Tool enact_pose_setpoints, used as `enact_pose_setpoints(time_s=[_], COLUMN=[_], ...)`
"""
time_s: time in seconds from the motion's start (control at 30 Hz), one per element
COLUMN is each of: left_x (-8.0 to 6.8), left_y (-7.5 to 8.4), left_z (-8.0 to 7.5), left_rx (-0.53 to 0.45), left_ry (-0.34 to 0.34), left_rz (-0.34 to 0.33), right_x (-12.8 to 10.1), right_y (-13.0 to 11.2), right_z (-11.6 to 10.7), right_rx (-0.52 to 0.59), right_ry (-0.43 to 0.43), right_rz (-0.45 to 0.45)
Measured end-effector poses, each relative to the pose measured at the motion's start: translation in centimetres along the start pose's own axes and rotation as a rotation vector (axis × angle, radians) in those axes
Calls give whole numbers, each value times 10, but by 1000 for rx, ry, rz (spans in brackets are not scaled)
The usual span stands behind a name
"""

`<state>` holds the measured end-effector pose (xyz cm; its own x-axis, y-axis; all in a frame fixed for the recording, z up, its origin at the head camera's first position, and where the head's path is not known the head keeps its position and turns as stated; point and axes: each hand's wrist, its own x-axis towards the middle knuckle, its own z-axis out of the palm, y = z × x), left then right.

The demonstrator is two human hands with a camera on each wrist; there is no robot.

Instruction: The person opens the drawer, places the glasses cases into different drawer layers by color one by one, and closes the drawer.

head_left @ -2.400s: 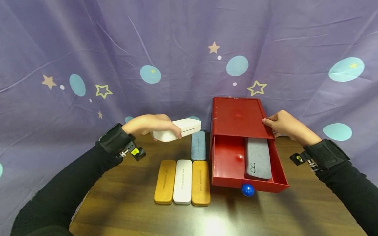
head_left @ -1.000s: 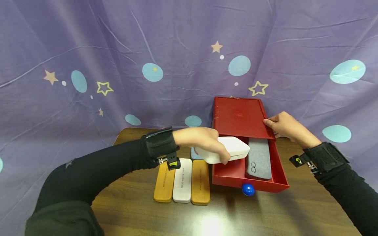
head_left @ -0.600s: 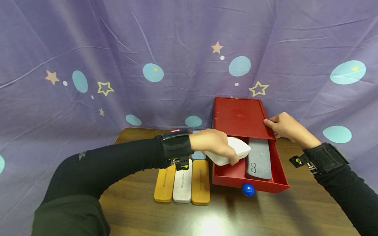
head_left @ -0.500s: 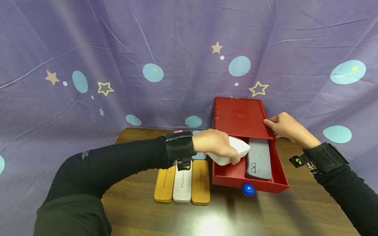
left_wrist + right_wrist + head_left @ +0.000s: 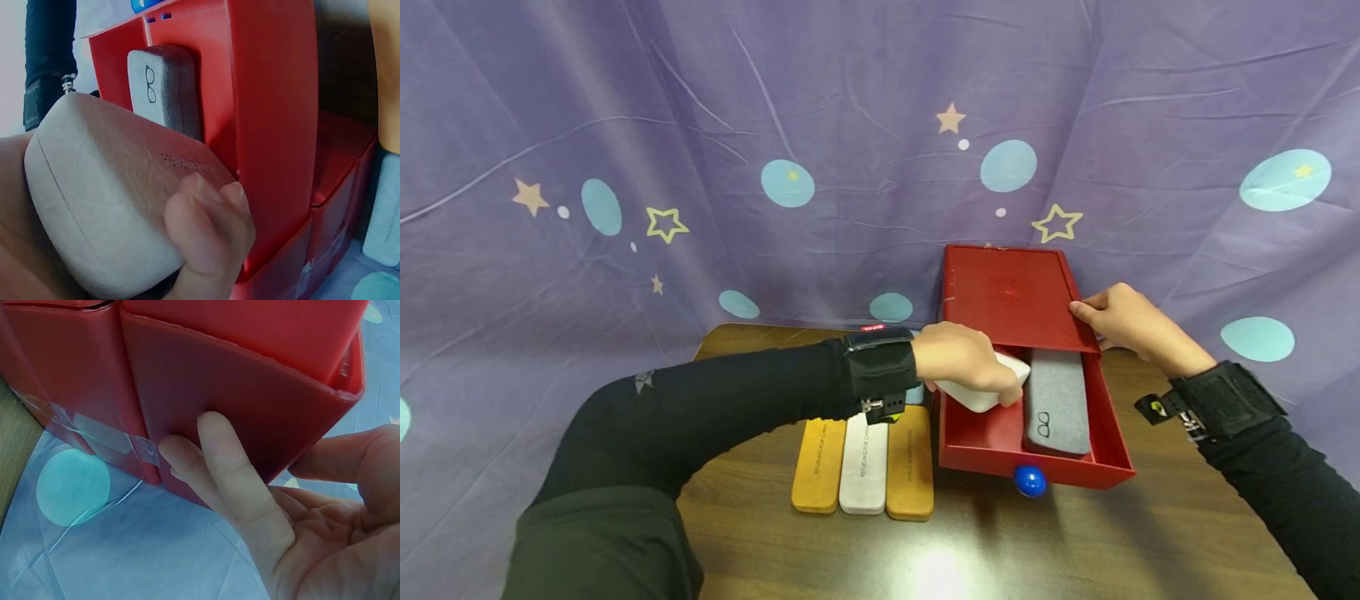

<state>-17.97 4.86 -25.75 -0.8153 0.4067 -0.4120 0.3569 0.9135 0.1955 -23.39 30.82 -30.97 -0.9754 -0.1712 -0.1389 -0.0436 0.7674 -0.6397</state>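
Observation:
My left hand [image 5: 964, 357] grips a white glasses case [image 5: 103, 194], fingers curled round its side. In the head view the case is tilted at the left part of the pulled-out red drawer [image 5: 981, 460]. A grey glasses case [image 5: 1058, 408] with a glasses outline lies along the drawer's right side. My right hand [image 5: 1122, 318] holds the front right edge of the red drawer box [image 5: 1009, 292], thumb at the top edge. In the right wrist view its fingers [image 5: 225, 447] rest against the box's side wall.
Left of the box, a yellow case [image 5: 818, 471], a white case [image 5: 863, 467] and another yellow case [image 5: 910, 467] lie side by side on the wooden table [image 5: 790, 550]. A blue case [image 5: 914, 395] behind them is mostly hidden. A blue knob [image 5: 1030, 481] juts from the drawer front.
My left hand has carried the white glasses case rightward from beside the box to the open drawer, then lowered it a little. My right hand keeps its hold on the box.

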Motion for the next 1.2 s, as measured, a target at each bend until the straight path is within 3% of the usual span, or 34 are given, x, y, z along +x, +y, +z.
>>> enact_pose_setpoints(time_s=[0.47, 0.7, 0.97, 1.2], left_x=[-6, -9, -12, -8], left_y=[3, 3, 13, 23], left_z=[-1, -1, 3, 6], left_rx=[151, 130, 50, 50], left_ry=[-5, 31, 85, 74], left_rz=[25, 66, 23, -10], right_x=[0, -1, 0, -1], right_y=[-2, -2, 1, 0], right_z=[-2, -2, 0, 0], right_rx=[-8, -13, -39, -63], right_ry=[10, 11, 12, 17], right_rz=[-11, -7, 6, 10])
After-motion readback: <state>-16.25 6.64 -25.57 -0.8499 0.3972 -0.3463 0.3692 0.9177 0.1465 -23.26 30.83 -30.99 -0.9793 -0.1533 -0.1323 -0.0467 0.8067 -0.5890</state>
